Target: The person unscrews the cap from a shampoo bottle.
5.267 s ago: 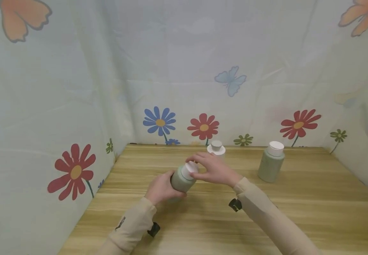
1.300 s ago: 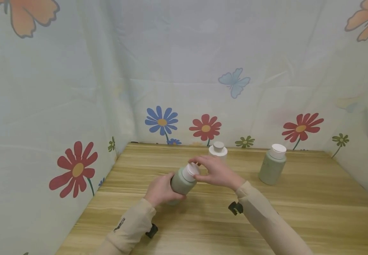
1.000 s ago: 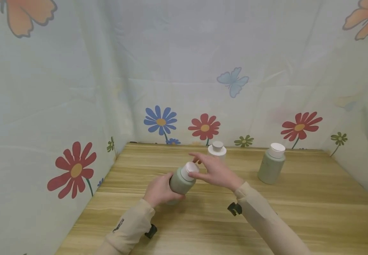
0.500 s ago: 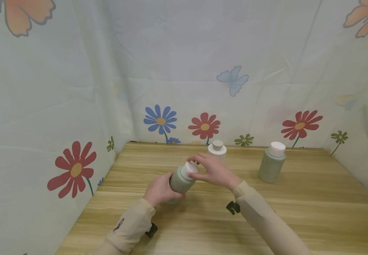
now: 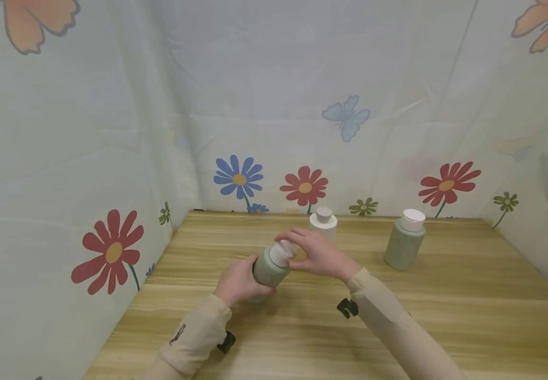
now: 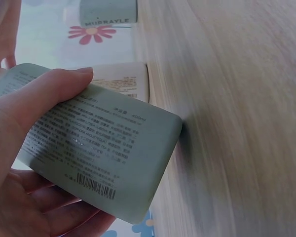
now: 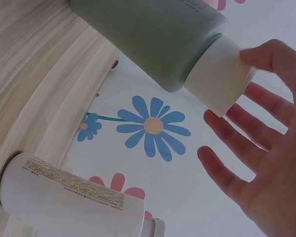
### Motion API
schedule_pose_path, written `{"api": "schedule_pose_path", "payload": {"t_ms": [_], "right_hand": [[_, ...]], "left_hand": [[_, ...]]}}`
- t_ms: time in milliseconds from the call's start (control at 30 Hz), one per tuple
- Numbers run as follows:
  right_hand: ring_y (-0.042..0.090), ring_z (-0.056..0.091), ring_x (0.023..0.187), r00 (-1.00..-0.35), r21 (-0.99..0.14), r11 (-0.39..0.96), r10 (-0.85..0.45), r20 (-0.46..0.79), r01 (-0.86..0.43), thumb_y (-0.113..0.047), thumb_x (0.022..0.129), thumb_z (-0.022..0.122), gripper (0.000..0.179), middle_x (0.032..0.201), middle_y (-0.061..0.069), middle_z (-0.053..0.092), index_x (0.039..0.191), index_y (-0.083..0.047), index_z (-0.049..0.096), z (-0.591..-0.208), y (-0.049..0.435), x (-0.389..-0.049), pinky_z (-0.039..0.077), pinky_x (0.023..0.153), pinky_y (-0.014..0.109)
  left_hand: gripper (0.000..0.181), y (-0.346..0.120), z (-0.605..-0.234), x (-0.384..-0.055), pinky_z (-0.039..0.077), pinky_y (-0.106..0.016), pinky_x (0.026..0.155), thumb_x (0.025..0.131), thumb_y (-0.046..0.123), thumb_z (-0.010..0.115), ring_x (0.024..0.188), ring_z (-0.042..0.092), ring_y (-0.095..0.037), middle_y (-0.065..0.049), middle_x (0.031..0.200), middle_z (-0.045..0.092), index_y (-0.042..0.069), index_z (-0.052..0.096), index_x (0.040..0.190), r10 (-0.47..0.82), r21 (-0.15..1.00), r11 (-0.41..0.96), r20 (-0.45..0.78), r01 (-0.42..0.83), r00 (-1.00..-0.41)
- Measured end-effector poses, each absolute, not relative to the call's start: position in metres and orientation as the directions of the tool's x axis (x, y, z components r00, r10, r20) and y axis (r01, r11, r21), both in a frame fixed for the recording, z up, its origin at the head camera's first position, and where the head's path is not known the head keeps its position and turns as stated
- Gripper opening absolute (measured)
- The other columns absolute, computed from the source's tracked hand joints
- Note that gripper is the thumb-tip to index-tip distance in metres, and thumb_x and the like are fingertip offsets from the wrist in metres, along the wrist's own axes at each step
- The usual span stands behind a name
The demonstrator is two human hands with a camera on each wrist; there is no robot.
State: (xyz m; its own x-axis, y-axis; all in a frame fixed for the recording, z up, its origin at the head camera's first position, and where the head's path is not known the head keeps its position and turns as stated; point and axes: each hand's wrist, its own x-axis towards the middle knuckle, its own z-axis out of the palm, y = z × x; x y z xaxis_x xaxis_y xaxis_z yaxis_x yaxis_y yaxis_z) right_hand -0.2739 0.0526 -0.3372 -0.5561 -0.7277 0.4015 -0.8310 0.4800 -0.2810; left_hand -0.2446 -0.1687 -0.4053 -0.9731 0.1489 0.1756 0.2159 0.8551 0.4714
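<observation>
My left hand [image 5: 238, 283] grips the body of a pale green bottle [image 5: 268, 273], thumb across one side and fingers round the other. Small print and a barcode cover the side seen in the left wrist view. The bottle leans to the right, and its lower edge appears to touch the table. On its top sits a white cap [image 5: 281, 254], which my right hand [image 5: 320, 254] holds between thumb and fingers. In the right wrist view, the thumb presses the cap's side while some other fingers spread clear of it.
Behind my right hand stands a white bottle [image 5: 322, 224] with a grey cap. A second green bottle [image 5: 404, 247] with a white cap stands upright further right on the wooden table [image 5: 445, 306]. A flower-printed curtain [image 5: 274, 79] encloses the back and sides.
The green bottle stays tilted in my left hand throughout. My right fingers shift about the cap: a second ago the forefinger was lifted off, and now it is back against it.
</observation>
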Motion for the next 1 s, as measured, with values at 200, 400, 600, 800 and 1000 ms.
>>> {"api": "schedule_pose_path", "payload": {"t_ms": [200,400,600,800,1000], "right_hand": [[0.017,0.058,0.116,-0.638,-0.389,0.510,-0.670,0.380,-0.767,-0.038,0.088,0.070,0.060,0.132,0.000,0.059,0.141,-0.021,0.047,-0.3390,0.0501,-0.2755,0.052,0.094,0.038],[0.013,0.060,0.105,-0.700,-0.439,0.550,-0.612,0.367,-0.711,-0.041,0.087,0.070,0.053,0.119,-0.002,0.064,0.130,-0.016,0.056,-0.3429,0.0484,-0.2764,0.053,0.088,0.033],[0.010,0.059,0.101,-0.691,-0.423,0.550,-0.621,0.370,-0.721,-0.039,0.087,0.070,0.044,0.115,-0.004,0.065,0.123,-0.016,0.059,-0.3457,0.0451,-0.2758,0.053,0.087,0.031],[0.016,0.060,0.108,-0.690,-0.438,0.541,-0.636,0.346,-0.718,-0.032,0.088,0.071,0.046,0.124,0.002,0.063,0.128,-0.014,0.057,-0.3443,0.0437,-0.2728,0.053,0.092,0.036],[0.018,0.061,0.110,-0.656,-0.403,0.524,-0.663,0.361,-0.751,-0.023,0.087,0.072,0.046,0.126,0.004,0.063,0.129,-0.014,0.057,-0.3417,0.0446,-0.2717,0.052,0.095,0.038]], "left_hand": [[0.074,-0.1685,-0.4035,-0.2450,0.053,-0.043,0.078,0.061,0.043,0.088,0.090,0.066,-0.022,-0.006,0.106,0.070,0.010,0.059,0.120,0.141,0.485,0.849,0.173,0.209,-0.975],[0.075,-0.1692,-0.4044,-0.2451,0.053,-0.043,0.080,0.061,0.043,0.089,0.092,0.066,-0.022,-0.006,0.107,0.070,0.010,0.059,0.121,0.144,0.499,0.841,0.167,0.210,-0.975],[0.075,-0.1708,-0.4068,-0.2445,0.053,-0.042,0.081,0.061,0.043,0.089,0.092,0.065,-0.021,-0.006,0.107,0.070,0.011,0.059,0.121,0.136,0.495,0.845,0.166,0.202,-0.977],[0.074,-0.1706,-0.4061,-0.2433,0.053,-0.043,0.082,0.061,0.041,0.089,0.092,0.065,-0.022,-0.007,0.107,0.070,0.009,0.059,0.120,0.128,0.502,0.844,0.150,0.187,-0.980],[0.073,-0.1690,-0.4058,-0.2448,0.053,-0.043,0.081,0.061,0.041,0.089,0.091,0.065,-0.022,-0.007,0.106,0.070,0.009,0.059,0.120,0.137,0.493,0.848,0.154,0.196,-0.979]]}}
